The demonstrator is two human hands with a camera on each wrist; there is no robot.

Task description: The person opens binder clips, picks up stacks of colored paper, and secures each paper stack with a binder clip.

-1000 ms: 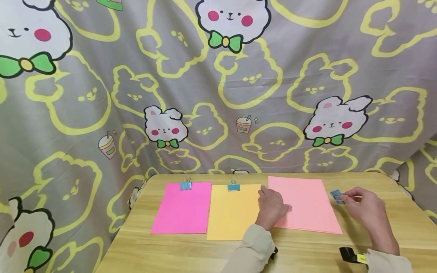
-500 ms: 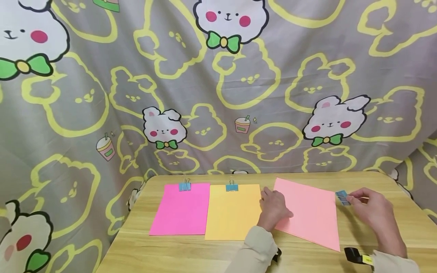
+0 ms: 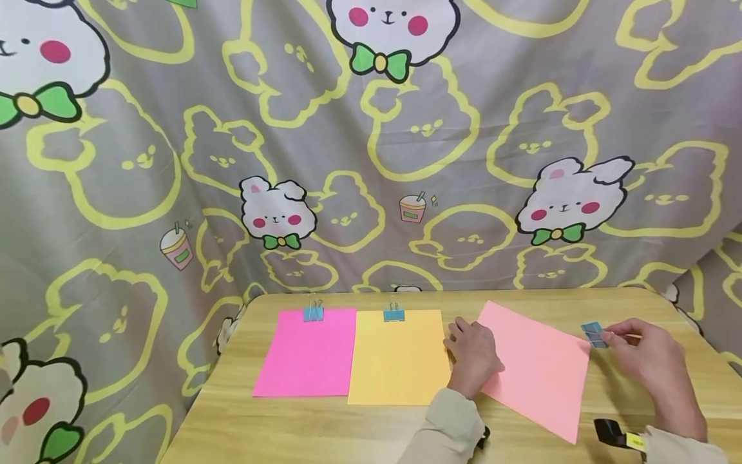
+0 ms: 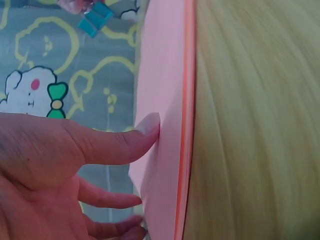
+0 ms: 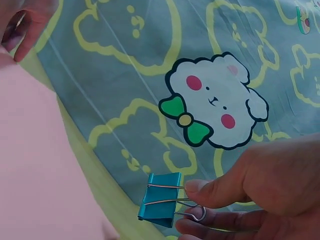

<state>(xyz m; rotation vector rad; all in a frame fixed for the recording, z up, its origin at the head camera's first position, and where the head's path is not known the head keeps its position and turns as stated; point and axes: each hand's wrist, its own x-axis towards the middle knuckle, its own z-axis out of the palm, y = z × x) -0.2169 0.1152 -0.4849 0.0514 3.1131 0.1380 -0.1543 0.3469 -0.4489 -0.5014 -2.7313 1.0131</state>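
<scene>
A stack of light pink paper (image 3: pixel 539 370) lies turned at an angle on the wooden table. My left hand (image 3: pixel 474 354) holds its left side, with the thumb on the top sheet and the other fingers at the edge; in the left wrist view the layered edge of the stack (image 4: pixel 184 135) shows. Near the stack's right corner, my right hand (image 3: pixel 655 361) pinches a blue binder clip (image 5: pixel 161 197) by its wire handles, thumb above and fingers below. The clip is raised off the table, its body pointing toward the paper; I cannot tell whether it touches.
Left of the pink stack lie yellow paper (image 3: pixel 397 361) and magenta paper (image 3: pixel 310 357), each with a blue binder clip on its top edge. A patterned curtain (image 3: pixel 371 148) hangs behind the wooden table (image 3: pixel 278 432). Both wrists wear dark straps.
The pink stack has rotated clockwise and shifted right, its right lower corner swinging toward the front. My left hand has moved slightly right with it. My right hand has carried the clip a little right.
</scene>
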